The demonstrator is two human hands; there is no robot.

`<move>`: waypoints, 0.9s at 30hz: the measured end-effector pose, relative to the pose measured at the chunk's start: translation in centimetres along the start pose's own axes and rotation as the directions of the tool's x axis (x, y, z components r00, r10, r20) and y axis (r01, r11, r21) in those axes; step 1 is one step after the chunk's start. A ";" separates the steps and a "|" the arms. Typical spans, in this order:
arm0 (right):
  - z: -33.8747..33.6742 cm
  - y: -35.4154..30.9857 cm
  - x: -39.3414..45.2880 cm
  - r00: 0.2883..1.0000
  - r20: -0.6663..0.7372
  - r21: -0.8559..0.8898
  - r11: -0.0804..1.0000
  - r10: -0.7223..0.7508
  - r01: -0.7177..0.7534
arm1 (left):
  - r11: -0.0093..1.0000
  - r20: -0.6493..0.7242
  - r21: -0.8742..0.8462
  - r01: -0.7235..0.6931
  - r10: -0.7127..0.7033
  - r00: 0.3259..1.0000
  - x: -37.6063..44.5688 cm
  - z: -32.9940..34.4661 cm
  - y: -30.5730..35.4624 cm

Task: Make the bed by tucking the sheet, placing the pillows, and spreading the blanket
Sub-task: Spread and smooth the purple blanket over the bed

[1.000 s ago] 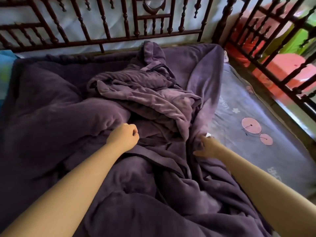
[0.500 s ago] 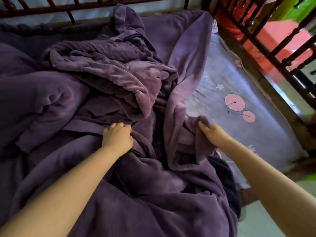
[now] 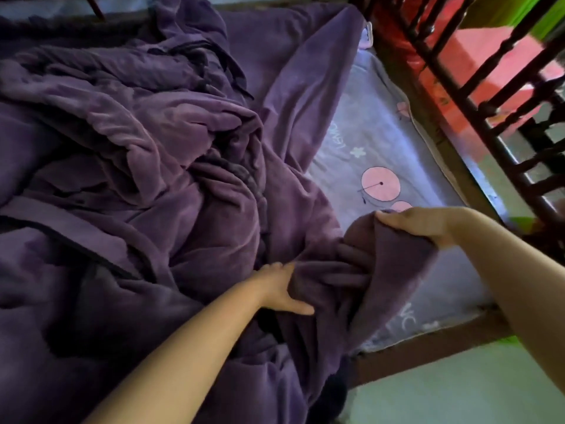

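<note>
The left hand [image 3: 279,286] digs into a fold of the purple blanket [image 3: 171,166], thumb out, fingers buried in the cloth. Just to its right, the right hand [image 3: 419,224] pinches a raised edge of the same blanket, lifted off the sheet [image 3: 382,123]. The bunched bulk lies beyond and left of both hands, nearer the left one. Bare sheet stretches beyond the right hand; the wooden rail [image 3: 489,102] borders it further right.

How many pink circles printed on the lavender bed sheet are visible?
2. A large pink circle lies on the lavender printed bed sheet; a smaller pink circle sits beside it, partly behind the right hand. The purple fleece blanket may hide more.
</note>
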State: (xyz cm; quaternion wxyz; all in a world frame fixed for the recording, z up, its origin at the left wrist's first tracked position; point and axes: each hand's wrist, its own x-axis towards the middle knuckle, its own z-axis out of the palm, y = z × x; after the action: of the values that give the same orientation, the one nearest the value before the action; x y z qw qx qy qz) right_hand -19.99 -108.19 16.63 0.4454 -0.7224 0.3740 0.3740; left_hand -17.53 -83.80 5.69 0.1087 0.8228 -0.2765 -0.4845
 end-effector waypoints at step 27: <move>-7.0 23.5 0.2 0.950 0.201 0.276 0.944 -0.239 0.180 | 0.446 0.511 -0.825 0.347 0.325 0.796 -1.4 13.5 13.4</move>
State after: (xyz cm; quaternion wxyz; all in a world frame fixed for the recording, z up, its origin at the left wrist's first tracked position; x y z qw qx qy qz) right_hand -38.99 -122.33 10.22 0.6124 -0.6464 0.2849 0.3548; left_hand -34.30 -92.82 5.83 0.4270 0.4383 0.0083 -0.7909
